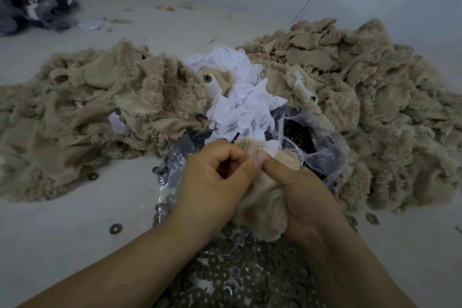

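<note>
Right hand [300,190] fingers hidden under plush piece [262,205], thumb clamped on top. Left hand [217,177] curled, pinching its upper edge; pinch point hard to make out. Piece held over washers [250,277], plastic bag [322,155] behind, contents unclear.

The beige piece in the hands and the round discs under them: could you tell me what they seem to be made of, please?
The beige piece looks like synthetic plush: fuzzy pile on one face, smooth, shiny backing on the other. The round discs look like dull, dark washers with a centre hole; metal or plastic, I cannot tell.
</note>
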A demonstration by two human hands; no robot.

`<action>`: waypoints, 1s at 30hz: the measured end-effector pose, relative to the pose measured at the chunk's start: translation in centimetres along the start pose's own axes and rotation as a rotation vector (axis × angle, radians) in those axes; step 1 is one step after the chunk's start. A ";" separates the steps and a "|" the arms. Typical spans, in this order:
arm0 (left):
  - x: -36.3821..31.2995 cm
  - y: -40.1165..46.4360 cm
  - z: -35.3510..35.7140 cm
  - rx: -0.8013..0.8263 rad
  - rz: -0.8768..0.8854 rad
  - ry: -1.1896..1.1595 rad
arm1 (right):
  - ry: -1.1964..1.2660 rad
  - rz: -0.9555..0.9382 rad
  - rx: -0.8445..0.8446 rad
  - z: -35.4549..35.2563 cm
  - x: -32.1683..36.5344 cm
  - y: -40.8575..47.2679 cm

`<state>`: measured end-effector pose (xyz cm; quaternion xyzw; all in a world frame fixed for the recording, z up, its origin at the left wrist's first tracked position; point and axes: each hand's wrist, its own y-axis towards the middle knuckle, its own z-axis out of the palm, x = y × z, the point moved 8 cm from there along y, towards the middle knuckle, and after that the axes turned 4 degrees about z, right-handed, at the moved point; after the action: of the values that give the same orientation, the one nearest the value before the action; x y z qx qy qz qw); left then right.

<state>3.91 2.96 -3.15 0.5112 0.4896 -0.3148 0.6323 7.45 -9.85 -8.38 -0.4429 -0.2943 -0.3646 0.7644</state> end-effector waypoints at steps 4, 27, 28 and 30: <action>1.1 -0.3 0.3 -0.007 -0.155 0.001 | 0.031 0.044 0.005 0.4 -0.4 -0.1; 3.5 -0.2 0.3 0.021 -0.443 -0.339 | 0.157 0.302 0.147 1.4 -1.4 -0.1; 3.4 -0.1 0.2 0.009 -0.430 -0.327 | 0.143 0.296 0.145 1.4 -1.4 -0.2; 3.5 -0.1 -0.1 -0.020 -0.423 -0.316 | 0.123 0.282 0.141 1.3 -1.4 -0.2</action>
<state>4.92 3.36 -6.48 0.3357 0.4840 -0.5112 0.6259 6.32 -8.33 -8.74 -0.4020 -0.2067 -0.2588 0.8536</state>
